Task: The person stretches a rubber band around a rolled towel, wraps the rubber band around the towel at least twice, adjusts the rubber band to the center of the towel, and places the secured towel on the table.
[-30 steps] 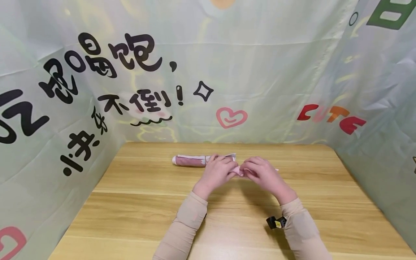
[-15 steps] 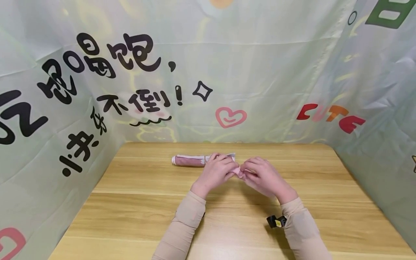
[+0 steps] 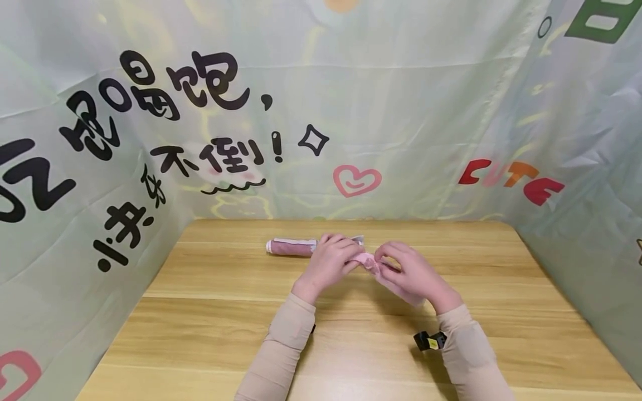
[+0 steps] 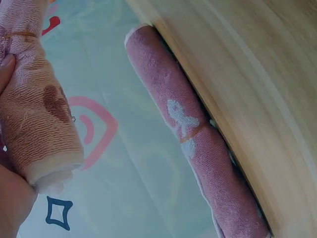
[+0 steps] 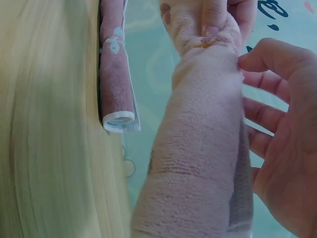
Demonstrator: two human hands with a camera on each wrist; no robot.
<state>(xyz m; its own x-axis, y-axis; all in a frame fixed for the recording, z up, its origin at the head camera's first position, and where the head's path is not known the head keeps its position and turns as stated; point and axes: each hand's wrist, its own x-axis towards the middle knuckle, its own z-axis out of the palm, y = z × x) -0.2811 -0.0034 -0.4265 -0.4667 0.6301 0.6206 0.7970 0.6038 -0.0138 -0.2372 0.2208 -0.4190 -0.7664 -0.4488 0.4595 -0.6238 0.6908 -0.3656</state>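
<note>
My left hand (image 3: 328,264) grips a rolled light pink towel (image 5: 198,124) above the table. A thin orange rubber band (image 5: 208,44) cinches that towel's middle, beside my left fingers. In the left wrist view the towel's near half shows a brown patch and a pale hem. My right hand (image 3: 413,273) is at the towel's other half, its fingers spread apart and loosely bent. In the right wrist view those fingertips lie at the towel's edge, and the index finger is near the band; whether they press on it is hard to tell.
A second rolled towel (image 3: 291,248), mauve with a white edge, lies behind my left hand near the back of the wooden table (image 3: 225,334). A band (image 4: 194,133) circles its middle too. A printed curtain (image 3: 416,111) encloses the table at the back and sides.
My right hand has shifted slightly right, away from the band, and its finger and thumb have parted. The towel's right half now slants down toward me. My left hand has moved slightly left.
</note>
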